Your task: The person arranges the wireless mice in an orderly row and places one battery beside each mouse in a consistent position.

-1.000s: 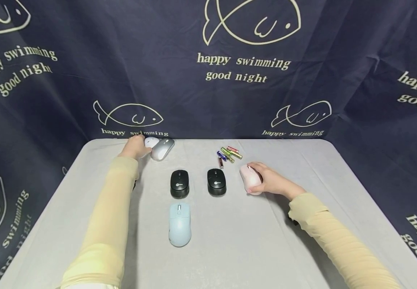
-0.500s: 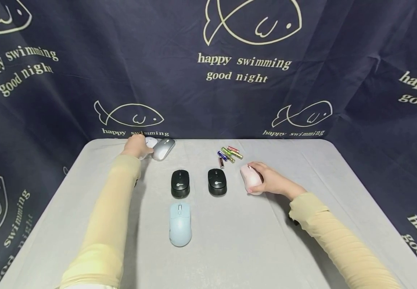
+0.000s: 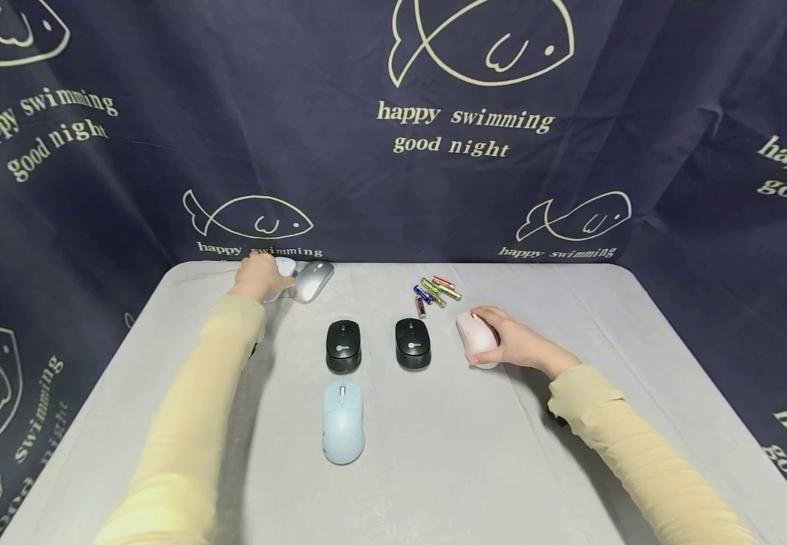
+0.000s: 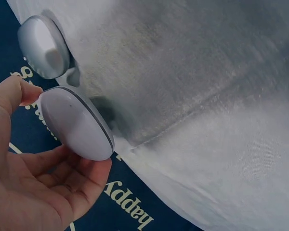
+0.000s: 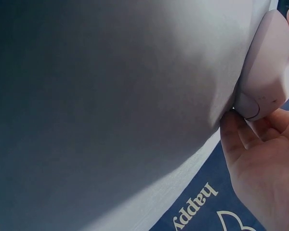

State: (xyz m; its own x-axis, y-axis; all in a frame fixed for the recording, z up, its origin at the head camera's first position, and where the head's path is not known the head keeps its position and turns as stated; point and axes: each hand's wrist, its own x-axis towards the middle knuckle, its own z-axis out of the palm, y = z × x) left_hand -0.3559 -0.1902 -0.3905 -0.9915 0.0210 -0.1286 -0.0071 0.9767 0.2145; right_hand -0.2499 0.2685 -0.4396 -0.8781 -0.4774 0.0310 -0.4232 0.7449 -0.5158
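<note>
At the table's far left my left hand point(image 3: 257, 278) grips a white computer mouse point(image 4: 77, 122). In the left wrist view its thumb is at one end and its fingers curl round the other. A silver-grey mouse point(image 3: 314, 281) lies just to the right of it, near the thumb. My right hand point(image 3: 512, 342) holds a pale pink mouse point(image 3: 477, 337) on the right half of the table, thumb on the near side and fingers over the far side. Part of that mouse is cut off in the right wrist view.
Two black mice point(image 3: 343, 347) stand side by side mid-table, with a light blue mouse point(image 3: 343, 424) in front of the left one. Several small coloured batteries point(image 3: 434, 291) lie loosely behind them. A dark printed curtain point(image 3: 393, 204) borders the table's back and sides.
The white mouse has shifted slightly left with my left hand, and a small gap shows between it and the silver-grey mouse. My right hand stays on the pink mouse.
</note>
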